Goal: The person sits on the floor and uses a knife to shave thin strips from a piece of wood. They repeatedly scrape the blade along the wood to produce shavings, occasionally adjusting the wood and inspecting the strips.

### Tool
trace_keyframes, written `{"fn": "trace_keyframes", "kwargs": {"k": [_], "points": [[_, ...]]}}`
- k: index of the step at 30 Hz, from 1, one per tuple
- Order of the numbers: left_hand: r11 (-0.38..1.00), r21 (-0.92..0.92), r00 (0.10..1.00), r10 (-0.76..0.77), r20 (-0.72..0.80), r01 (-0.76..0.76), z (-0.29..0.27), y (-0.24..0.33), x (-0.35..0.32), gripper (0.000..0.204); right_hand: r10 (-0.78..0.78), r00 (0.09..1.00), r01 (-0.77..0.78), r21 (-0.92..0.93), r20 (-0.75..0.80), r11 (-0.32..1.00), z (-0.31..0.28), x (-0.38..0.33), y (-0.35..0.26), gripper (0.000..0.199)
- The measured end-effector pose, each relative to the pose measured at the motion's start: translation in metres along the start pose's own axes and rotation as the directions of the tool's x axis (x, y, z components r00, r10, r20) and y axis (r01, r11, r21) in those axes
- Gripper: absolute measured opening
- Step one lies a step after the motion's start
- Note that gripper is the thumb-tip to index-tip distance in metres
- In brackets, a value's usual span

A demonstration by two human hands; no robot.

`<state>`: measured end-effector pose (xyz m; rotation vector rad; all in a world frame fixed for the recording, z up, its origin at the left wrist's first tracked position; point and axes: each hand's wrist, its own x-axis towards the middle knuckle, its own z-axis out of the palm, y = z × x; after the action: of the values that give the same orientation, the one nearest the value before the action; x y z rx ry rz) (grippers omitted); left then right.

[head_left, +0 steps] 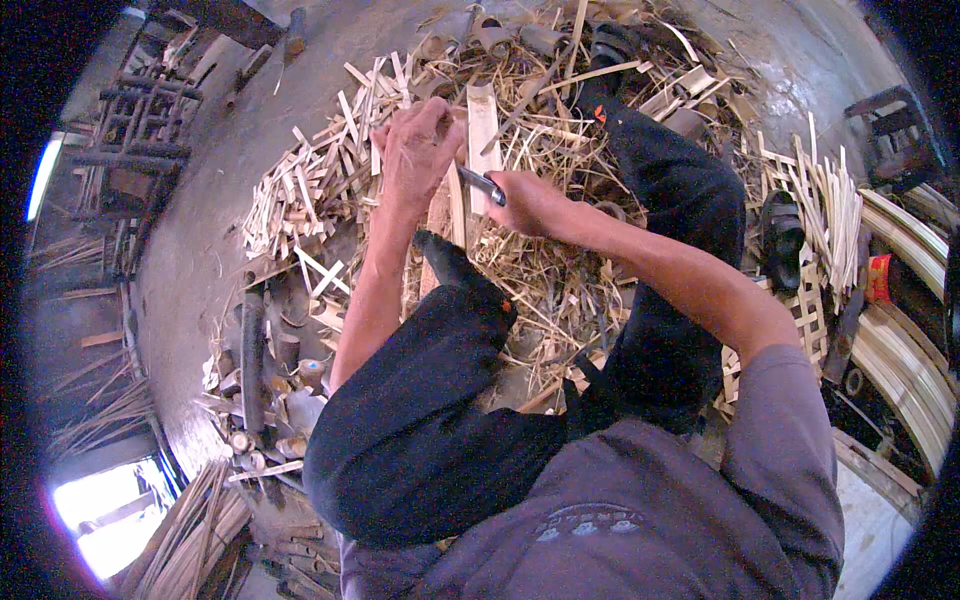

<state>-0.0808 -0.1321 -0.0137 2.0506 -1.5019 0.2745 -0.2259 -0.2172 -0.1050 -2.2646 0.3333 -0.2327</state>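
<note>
My right hand [527, 205] grips a knife, its dark blade [480, 185] pointing left toward my other hand. My left hand [420, 145] is closed with its knuckles up, around the upper part of a narrow bamboo strip [458, 212]; most of the grip is hidden. The strip runs down beside the blade toward my dark-socked foot [450, 262]. Just beyond the knife lies a wider pale split bamboo piece [483, 120], hollow side up. Under and around both hands spreads a heap of shavings [555, 250].
Many short pale bamboo slips [290, 200] are piled at the left. Cut bamboo tubes [495, 38] lie at the far side. On the right are a sandal [783, 228], a bundle of thin strips [832, 215] and a woven piece [808, 325]. A dark low stool [893, 130] stands beyond.
</note>
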Motion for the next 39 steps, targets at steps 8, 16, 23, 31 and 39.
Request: {"fn": "trace_keyframes", "kwargs": {"k": [8,16,23,31,39], "points": [[0.964,-0.136,0.97,-0.238,-0.049,0.229,-0.012,0.004,-0.028,0.018,-0.039,0.996,0.003,0.424,0.077,0.906,-0.001,0.011,-0.023,0.035],[0.928,-0.246,0.955,-0.296,-0.027,0.281,-0.027,0.024,-0.039,0.015,0.104,0.967,-0.229,0.618,0.231,0.752,-0.004,0.051,-0.006,0.026],[0.933,-0.245,0.961,-0.277,-0.025,0.262,-0.035,0.012,-0.046,0.016,0.16,0.92,-0.387,0.767,0.358,0.512,-0.013,0.047,0.004,0.024],[0.933,-0.238,0.961,-0.244,0.127,0.268,-0.013,0.006,-0.014,0.023,0.119,0.978,-0.176,0.372,0.173,0.911,0.049,-0.001,-0.002,0.025],[0.912,-0.28,0.954,-0.279,0.115,0.3,0.0,0.005,-0.015,0.021,0.208,0.968,-0.222,0.09,0.138,0.971,0.063,-0.023,0.004,0.032]]}}
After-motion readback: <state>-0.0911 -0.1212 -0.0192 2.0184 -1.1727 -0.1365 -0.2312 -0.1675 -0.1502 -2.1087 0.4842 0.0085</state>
